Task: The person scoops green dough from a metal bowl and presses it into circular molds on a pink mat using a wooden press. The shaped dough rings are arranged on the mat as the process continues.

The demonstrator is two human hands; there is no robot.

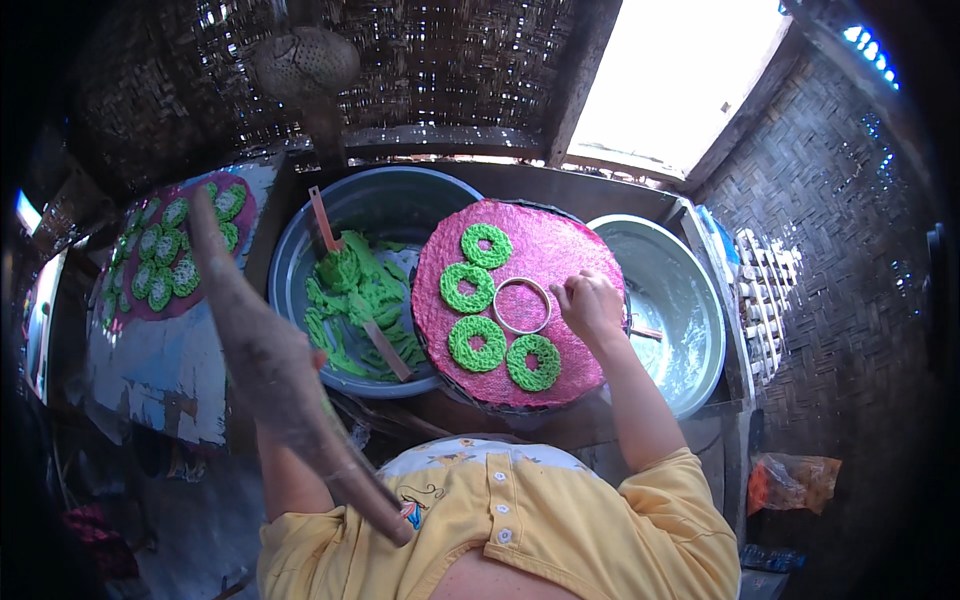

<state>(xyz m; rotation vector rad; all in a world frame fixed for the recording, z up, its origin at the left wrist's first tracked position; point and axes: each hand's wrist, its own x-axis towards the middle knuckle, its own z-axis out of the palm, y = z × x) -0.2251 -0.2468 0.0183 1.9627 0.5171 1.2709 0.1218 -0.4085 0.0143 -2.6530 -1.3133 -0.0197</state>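
If our right hand (pixel 592 302), fingers curled narrow, slips leftward, the hoop (pixel 547 310) could smear the green rings (pixel 459 350); our left hand's (pixel 319 357) grip we can't tell.

Four wreaths (pixel 451 284) and a hoop (pixel 522 332) lie on the disc (pixel 565 245) between the left basin (pixel 405 187) and right basin (pixel 697 320).

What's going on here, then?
A person in a yellow top is working at a round pink surface. Four lacy green rings lie on it, beside a plain, pale hoop with nothing green inside. The right hand is at the hoop's right edge; whether it touches is unclear. The left hand is mostly hidden behind a long wooden tool, so its grip can't be seen. Green paste sits in the grey-blue basin to the left.
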